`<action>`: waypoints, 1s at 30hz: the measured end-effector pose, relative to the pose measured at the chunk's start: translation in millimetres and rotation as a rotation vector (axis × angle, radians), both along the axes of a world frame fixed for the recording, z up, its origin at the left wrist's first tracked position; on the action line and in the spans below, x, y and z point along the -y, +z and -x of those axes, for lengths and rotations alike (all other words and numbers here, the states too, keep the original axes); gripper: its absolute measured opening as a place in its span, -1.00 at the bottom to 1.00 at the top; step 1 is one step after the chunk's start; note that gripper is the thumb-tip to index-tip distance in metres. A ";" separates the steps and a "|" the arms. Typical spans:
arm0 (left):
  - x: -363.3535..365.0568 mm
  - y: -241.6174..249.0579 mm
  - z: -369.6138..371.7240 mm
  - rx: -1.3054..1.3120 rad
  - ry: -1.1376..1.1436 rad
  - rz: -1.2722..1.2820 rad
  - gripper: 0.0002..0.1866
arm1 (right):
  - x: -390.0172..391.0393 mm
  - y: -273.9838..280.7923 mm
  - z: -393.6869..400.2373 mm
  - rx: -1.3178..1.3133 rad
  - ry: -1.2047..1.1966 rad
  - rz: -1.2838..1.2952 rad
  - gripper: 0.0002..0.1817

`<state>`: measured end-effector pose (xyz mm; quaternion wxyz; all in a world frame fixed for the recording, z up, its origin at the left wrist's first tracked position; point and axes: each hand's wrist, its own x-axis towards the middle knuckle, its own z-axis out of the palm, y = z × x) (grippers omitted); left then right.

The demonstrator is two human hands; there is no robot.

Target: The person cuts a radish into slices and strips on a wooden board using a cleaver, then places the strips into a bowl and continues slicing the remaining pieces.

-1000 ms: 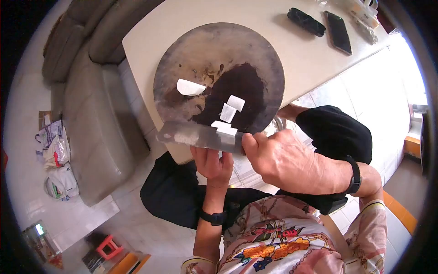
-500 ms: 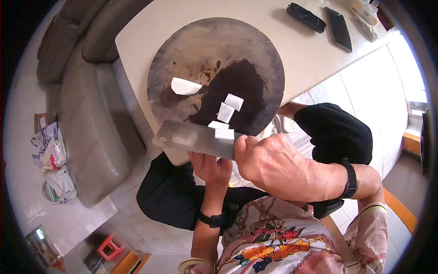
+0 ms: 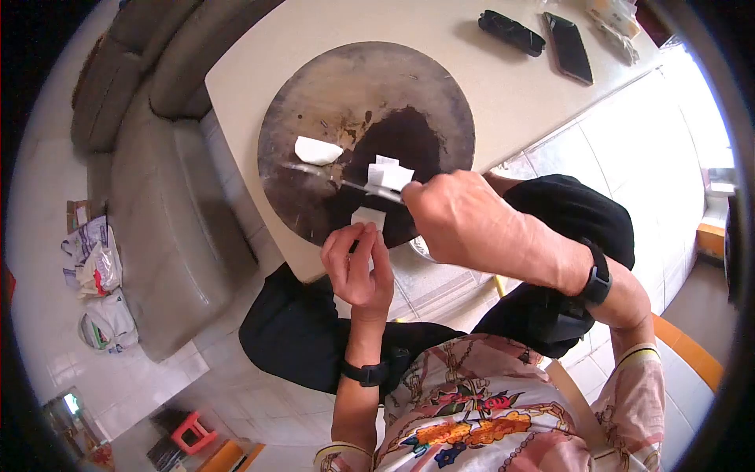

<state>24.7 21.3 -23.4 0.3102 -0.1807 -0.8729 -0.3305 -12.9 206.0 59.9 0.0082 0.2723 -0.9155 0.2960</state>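
My right hand [image 3: 460, 228] grips a cleaver [image 3: 354, 185], whose blade shows nearly edge-on over the round chopping board [image 3: 307, 94]. Several cut white pieces [image 3: 390, 174] lie bunched on the wet dark patch just behind the blade. With fingertips pinched together, my left hand [image 3: 358, 263] has hold of a flat white piece [image 3: 368, 215] at the board's near edge. A larger white chunk with a rounded side [image 3: 318, 150] rests on the left of the board, just beyond the blade's far end.
The board stands on a pale table [image 3: 244, 86] whose edge runs close to my hands. A black folded item [image 3: 511, 33] and a phone [image 3: 568, 47] lie at its far right. To the left is a grey sofa [image 3: 169, 236], with bags [image 3: 98, 259] on the floor.
The cleaver has swung from lying flat to nearly edge-on and moved away from me over the board. My left hand has come up from under the blade to a white piece.
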 end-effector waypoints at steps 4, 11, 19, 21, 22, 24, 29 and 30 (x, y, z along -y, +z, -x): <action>8.0 -1.5 -3.7 -0.018 0.020 0.057 -0.78 | 4.1 23.8 -20.0 0.005 0.130 -0.048 -0.86; 13.4 -15.1 -13.3 0.072 0.092 0.051 -0.74 | 5.4 33.0 -34.1 0.060 0.232 -0.194 -0.71; 19.2 -18.4 -21.5 0.163 0.072 0.030 -0.70 | 15.6 34.3 -32.8 -0.032 0.246 -0.243 -0.63; 19.9 -14.4 -19.0 0.161 0.064 0.029 -0.70 | 19.5 33.3 -29.7 -0.044 0.233 -0.237 -0.63; 20.6 -11.5 -16.3 0.139 0.052 0.081 -0.70 | 21.5 31.9 -27.9 -0.031 0.224 -0.199 -0.64; 16.6 -12.1 -14.6 0.112 0.037 0.134 -0.71 | 27.8 23.8 -23.9 -0.022 0.211 -0.161 -0.66; 7.1 -0.8 -6.4 0.013 0.024 0.012 -0.81 | 33.5 4.5 -12.4 -0.110 0.137 -0.044 -0.88; 5.8 0.5 -4.9 0.004 0.027 0.014 -0.81 | 29.1 4.6 -7.4 -0.074 0.130 0.002 -0.92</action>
